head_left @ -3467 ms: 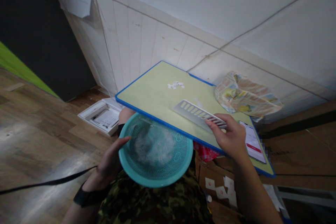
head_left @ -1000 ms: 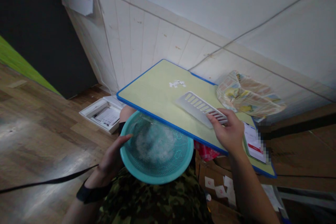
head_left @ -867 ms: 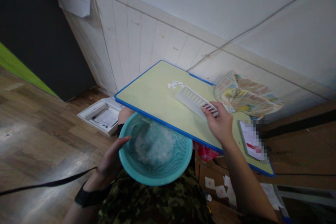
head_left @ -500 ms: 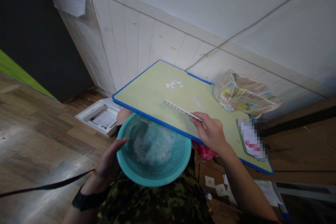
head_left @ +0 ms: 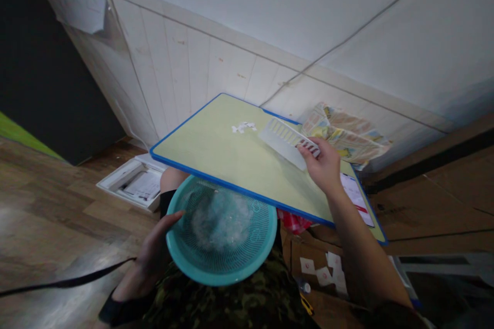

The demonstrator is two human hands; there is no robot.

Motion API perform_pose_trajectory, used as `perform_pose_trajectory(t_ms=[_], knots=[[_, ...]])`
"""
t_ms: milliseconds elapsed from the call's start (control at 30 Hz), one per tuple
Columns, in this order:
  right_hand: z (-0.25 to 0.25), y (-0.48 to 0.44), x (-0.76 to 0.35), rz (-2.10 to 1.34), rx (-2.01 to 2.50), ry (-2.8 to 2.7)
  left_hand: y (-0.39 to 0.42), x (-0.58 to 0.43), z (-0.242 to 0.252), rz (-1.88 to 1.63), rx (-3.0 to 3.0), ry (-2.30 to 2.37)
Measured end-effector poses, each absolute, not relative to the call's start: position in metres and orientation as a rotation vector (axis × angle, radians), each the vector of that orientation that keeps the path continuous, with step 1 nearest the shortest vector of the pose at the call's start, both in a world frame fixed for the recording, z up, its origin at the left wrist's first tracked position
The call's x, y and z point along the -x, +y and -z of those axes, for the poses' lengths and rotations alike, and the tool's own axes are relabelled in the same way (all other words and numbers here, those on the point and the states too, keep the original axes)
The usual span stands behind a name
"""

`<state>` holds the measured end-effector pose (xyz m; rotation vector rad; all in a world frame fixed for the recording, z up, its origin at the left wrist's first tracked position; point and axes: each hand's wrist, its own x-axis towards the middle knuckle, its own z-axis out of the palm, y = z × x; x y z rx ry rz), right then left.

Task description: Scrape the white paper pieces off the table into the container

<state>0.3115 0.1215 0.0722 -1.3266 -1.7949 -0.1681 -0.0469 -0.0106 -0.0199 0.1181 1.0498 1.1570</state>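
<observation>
My left hand (head_left: 159, 239) grips the left rim of a teal plastic colander (head_left: 222, 278), its thumb over the edge. Whitish translucent contents (head_left: 219, 218), too blurred to name, lie in the colander on my lap. My right hand (head_left: 322, 164) is closed on one end of a white slotted plastic strip (head_left: 283, 146), held tilted above the yellow-green tabletop (head_left: 208, 139). Small white pieces (head_left: 244, 127) lie in a loose cluster on the table, left of the strip's far end.
A patterned fabric or plastic bag (head_left: 347, 133) stands at the table's back right, and a phone-like device (head_left: 357, 198) lies at its right edge. An open white box (head_left: 133, 182) is on the floor at left. White cards (head_left: 324, 275) and a yellow-handled tool (head_left: 306, 304) lie below right.
My right hand has moved right and up, turning the strip so its slotted face shows. My left hand stays on the colander. The whole view has shifted slightly.
</observation>
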Motion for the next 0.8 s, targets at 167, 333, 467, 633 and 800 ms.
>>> perform_pose_trajectory(t_ms=[167,333,467,633,800], knots=[[-0.071,0.148,-0.287,0.132,1.372,-1.933,-0.011,0.043,0.017,-1.138,-0.108,1.073],[-0.074,0.136,-0.276,0.1,1.36,-2.025,-0.011,0.045,0.019,-1.167,-0.085,1.124],[-0.077,0.112,-0.281,0.093,1.306,-2.049,-0.011,0.046,0.022,-1.187,-0.114,1.07],[-0.082,0.097,-0.283,0.178,1.283,-1.981,-0.012,0.045,0.021,-1.193,-0.121,1.04],[-0.077,0.112,-0.282,0.209,1.341,-1.998,-0.011,0.044,0.02,-1.205,-0.104,1.055]])
